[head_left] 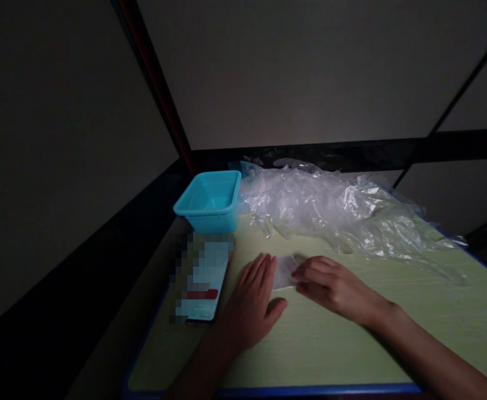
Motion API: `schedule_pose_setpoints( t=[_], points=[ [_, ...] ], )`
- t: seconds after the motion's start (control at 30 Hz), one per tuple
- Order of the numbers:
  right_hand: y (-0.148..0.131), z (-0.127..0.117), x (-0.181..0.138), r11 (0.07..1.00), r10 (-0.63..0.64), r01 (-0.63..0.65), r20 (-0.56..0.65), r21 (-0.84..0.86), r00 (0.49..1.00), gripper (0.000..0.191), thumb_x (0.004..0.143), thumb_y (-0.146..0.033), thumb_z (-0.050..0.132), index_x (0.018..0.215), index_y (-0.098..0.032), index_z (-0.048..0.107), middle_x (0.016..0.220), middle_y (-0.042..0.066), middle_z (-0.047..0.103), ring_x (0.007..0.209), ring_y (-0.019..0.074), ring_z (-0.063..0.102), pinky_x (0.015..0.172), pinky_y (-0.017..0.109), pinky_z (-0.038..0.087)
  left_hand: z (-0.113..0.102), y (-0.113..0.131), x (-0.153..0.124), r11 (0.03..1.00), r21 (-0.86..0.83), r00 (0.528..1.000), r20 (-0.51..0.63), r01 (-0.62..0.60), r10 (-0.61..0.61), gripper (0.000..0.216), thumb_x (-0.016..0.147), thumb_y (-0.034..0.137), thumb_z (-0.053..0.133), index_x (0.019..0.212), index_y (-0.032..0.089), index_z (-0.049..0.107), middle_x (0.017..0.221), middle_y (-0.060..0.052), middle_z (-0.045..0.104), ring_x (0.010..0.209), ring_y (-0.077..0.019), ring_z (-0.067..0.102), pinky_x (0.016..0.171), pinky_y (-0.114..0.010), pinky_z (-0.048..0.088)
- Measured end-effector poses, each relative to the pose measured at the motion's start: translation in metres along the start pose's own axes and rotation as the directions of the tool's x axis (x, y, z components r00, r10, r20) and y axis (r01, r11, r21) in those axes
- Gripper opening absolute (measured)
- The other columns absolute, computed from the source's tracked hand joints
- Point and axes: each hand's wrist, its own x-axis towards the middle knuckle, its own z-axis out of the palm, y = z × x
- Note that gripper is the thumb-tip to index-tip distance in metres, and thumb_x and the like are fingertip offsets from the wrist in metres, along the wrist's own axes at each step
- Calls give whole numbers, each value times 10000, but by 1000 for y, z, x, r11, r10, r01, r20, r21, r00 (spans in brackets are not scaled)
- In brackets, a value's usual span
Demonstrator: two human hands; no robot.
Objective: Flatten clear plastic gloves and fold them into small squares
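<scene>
My left hand [249,303] lies flat on the pale green table [331,344], fingers stretched out, pressing down the left edge of a small folded piece of clear plastic [284,271]. Coming in from the right, my right hand [331,286] has its fingers together on the right edge of the same piece. The plastic sits between both hands near the table's middle.
A heap of crumpled clear plastic gloves [331,208] spreads across the back of the table. A turquoise tub [210,201] stands at the back left. A phone [204,280] lies left of my left hand. The table's blue front edge [310,390] is close.
</scene>
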Motion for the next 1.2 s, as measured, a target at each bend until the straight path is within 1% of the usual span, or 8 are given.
schedule_pose_setpoints(
  t=[0.5, 0.63, 0.73, 0.87, 0.97, 1.07, 1.13, 1.2],
  points=[
    [2, 10, 1, 962, -79, 92, 61, -257, 995, 222, 895, -143, 432, 794, -146, 629, 850, 73, 637, 812, 188, 554, 731, 348, 437, 0, 1, 2, 1000, -12, 1000, 6, 24, -24, 682, 814, 292, 503, 1379, 106, 170, 1420, -176, 316, 1330, -249, 237, 1062, -451, 266],
    [2, 11, 5, 991, -50, 50, 5, -128, 999, 223, 887, -142, 402, 837, -141, 619, 926, 96, 649, 891, 202, 572, 826, 367, 447, -1, 2, 3, 997, -63, 999, -5, 37, -37, 661, 805, 264, 513, 1370, 115, 206, 1410, -162, 342, 1321, -244, 262, 1062, -447, 265],
    [0, 10, 7, 990, 69, -60, -67, 128, 995, 205, 877, -159, 396, 936, -143, 592, 944, 89, 652, 926, 199, 581, 862, 373, 445, -3, 3, 4, 983, -161, 995, -40, 87, -94, 615, 791, 218, 514, 1349, 123, 272, 1397, -146, 370, 1313, -244, 278, 1064, -458, 245],
    [-5, 8, 11, 746, 432, -323, -54, 583, 900, 154, 865, -256, 439, 823, -170, 560, 739, 32, 627, 685, 157, 589, 607, 283, 472, -11, 6, 9, 846, -492, 943, -131, 206, -306, 426, 752, 212, 522, 1173, 152, 501, 1266, -116, 519, 1211, -260, 412, 1002, -438, 318],
    [-6, 10, 17, 441, 580, -357, 42, 823, 814, 231, 833, -377, 494, 720, -176, 508, 561, -19, 536, 510, 123, 519, 478, 237, 402, -17, 8, 14, 621, -726, 890, -27, 295, -456, 172, 726, 290, 535, 795, 154, 615, 795, -59, 657, 788, -219, 595, 707, -337, 468],
    [-9, 12, 22, 220, 642, -334, 122, 916, 757, 253, 783, -422, 555, 857, -189, 490, 542, -44, 532, 467, 118, 509, 461, 231, 395, -20, 7, 18, 507, -804, 886, 54, 312, -460, 228, 715, 345, 517, 613, 150, 574, 555, -14, 585, 531, -149, 530, 499, -247, 404],
    [-12, 15, 24, 163, 678, -302, 116, 939, 725, 360, 762, -411, 580, 1028, -216, 434, 596, -43, 567, 499, 133, 542, 472, 238, 418, -20, 8, 20, 439, -847, 884, 74, 300, -462, 239, 715, 354, 511, 646, 140, 592, 577, -18, 601, 533, -135, 522, 498, -229, 386],
    [-15, 18, 24, 207, 687, -269, 56, 941, 724, 431, 743, -392, 603, 1099, -230, 423, 686, -19, 602, 574, 150, 575, 507, 251, 447, -20, 11, 20, 376, -880, 877, 87, 290, -472, 261, 724, 374, 513, 700, 134, 613, 617, -27, 619, 566, -135, 527, 525, -227, 387]
  ],
)
